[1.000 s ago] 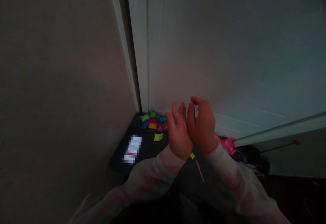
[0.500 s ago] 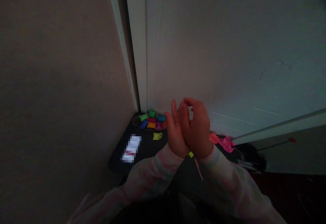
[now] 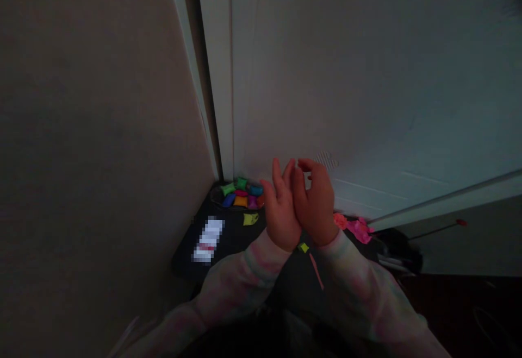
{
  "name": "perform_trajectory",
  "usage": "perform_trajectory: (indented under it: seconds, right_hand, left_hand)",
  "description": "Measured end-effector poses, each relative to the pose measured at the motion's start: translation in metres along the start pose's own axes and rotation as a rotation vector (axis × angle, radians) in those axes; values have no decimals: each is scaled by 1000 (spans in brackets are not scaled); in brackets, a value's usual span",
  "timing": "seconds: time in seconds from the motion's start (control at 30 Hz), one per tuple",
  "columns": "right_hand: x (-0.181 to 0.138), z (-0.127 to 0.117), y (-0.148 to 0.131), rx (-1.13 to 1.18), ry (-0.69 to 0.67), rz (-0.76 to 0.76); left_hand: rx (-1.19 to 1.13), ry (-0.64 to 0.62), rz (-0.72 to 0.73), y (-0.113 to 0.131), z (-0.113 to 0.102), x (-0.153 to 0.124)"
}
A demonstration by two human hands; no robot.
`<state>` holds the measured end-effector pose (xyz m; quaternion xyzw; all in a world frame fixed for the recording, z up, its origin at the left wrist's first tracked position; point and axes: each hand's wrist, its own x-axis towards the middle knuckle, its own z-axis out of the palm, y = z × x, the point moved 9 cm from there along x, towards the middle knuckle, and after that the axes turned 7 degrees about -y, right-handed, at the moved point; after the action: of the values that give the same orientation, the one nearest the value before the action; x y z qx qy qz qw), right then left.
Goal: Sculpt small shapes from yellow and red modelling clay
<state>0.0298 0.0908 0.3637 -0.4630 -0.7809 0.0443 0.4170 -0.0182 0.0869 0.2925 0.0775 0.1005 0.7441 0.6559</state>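
My left hand (image 3: 282, 218) and my right hand (image 3: 317, 206) are raised in front of me, touching along the palms near the wrists. The left one has its thumb and fingers spread apart and pointing up. On the right one the fingers bend loosely inward, with a gap between thumb and fingertips. No object shows in either hand, though the space between the palms is hidden. Below them on a dark tabletop (image 3: 232, 238) lie a small yellow piece (image 3: 304, 247) and a thin pink strip (image 3: 316, 272).
Behind the left hand, an oval tray (image 3: 215, 199) holds several colourful small packets (image 3: 240, 201). A torn yellow-green wrapper (image 3: 250, 219) and a blurred-out white rectangle (image 3: 209, 239) lie nearby. Pink crumpled pieces (image 3: 360, 230) sit at right. A pale panel (image 3: 346, 75) rises behind the table.
The fingertips of my two hands have drawn slightly apart, and more of the left fingers shows. The right hand has shifted a little against the left. The view has moved slightly.
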Motion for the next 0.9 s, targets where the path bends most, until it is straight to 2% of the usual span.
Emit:
perform_trajectory:
  seconds: [0.13,0.33,0.5,0.67,0.9]
  right_hand:
    - [-1,1,-9,27,-23,-43]
    - [-1,0,-1,-16,6,-2]
    - [-2,-1,-15,20,7,-79]
    - [-1,-3,-6,-20,41,-27]
    - [-2,1,-11,14,0,-65]
  left_hand:
    - [23,-5,6,1,-3,0]
    - [-13,-13,-26,0,0,-2]
    - [-1,31,-15,0,-4,-3]
    - [-18,24,-31,0,-2,-2]
    - [1,5,-14,0,-4,-3]
